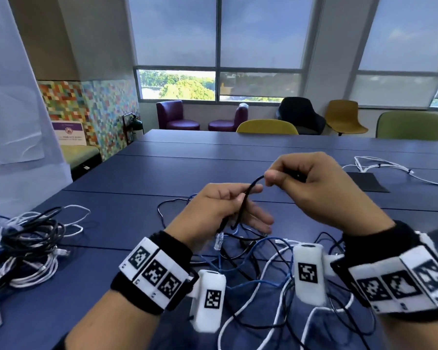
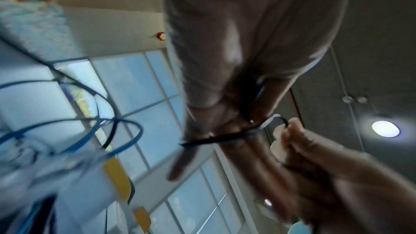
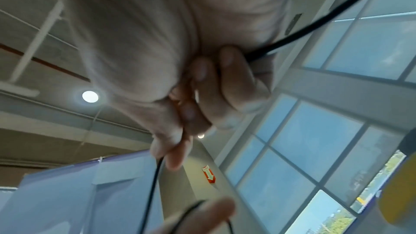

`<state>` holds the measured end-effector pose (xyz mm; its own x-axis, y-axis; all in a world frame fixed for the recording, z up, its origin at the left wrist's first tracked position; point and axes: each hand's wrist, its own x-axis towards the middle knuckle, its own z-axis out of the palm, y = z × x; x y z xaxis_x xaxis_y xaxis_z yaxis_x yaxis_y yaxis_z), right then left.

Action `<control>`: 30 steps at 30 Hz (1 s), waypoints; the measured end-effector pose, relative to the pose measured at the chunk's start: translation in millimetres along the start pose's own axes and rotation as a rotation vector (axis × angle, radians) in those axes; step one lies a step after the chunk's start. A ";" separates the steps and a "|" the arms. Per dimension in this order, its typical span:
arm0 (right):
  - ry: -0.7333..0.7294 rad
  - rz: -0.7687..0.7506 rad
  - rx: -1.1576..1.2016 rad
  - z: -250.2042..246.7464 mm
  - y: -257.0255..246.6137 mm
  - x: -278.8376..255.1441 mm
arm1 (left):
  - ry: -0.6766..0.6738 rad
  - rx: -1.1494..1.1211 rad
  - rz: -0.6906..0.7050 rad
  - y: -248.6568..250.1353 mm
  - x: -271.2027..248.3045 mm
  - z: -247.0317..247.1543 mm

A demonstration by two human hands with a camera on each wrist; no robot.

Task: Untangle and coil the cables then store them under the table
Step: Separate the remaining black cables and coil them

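Observation:
Both hands are raised above the blue table (image 1: 127,180), working one thin black cable (image 1: 248,190). My left hand (image 1: 225,208) holds a small loop of it, the strands passing between thumb and fingers, with the other fingers stretched out. My right hand (image 1: 301,178) pinches the cable's top bend between thumb and forefinger; the remaining fingers are curled. In the right wrist view the black cable (image 3: 292,38) runs through the curled fingers. The left wrist view has the black cable (image 2: 225,139) crossing my left hand. Below the hands lies a tangle of blue, white and black cables (image 1: 258,253) with a clear plug (image 1: 219,241).
A heap of black and white cables (image 1: 31,238) lies at the table's left edge. A white cable (image 1: 379,168) and a dark mat (image 1: 364,181) sit at the far right. Chairs (image 1: 267,126) line the table's far side below the windows.

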<state>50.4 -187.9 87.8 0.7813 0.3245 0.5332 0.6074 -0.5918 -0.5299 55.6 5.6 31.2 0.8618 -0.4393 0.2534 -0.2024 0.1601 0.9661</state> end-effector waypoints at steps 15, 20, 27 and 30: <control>-0.057 0.096 -0.062 57.1 42.0 5.7 | 0.128 -0.714 0.148 -7.7 -8.4 -7.0; -0.347 0.100 -0.318 71.2 24.8 1.0 | 0.339 -0.746 0.225 -11.4 -2.4 -9.0; -0.615 0.111 -0.337 60.1 -18.0 -14.1 | 0.450 -0.362 0.244 -15.5 -1.2 -11.0; -0.621 0.139 -0.299 45.9 -28.5 -15.7 | 0.433 0.025 0.251 -21.5 -1.6 -6.5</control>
<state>27.5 -142.2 64.3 0.8405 0.5397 -0.0486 0.4999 -0.8069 -0.3147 61.5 8.6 9.7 0.8980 0.0176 0.4397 -0.4348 0.1898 0.8803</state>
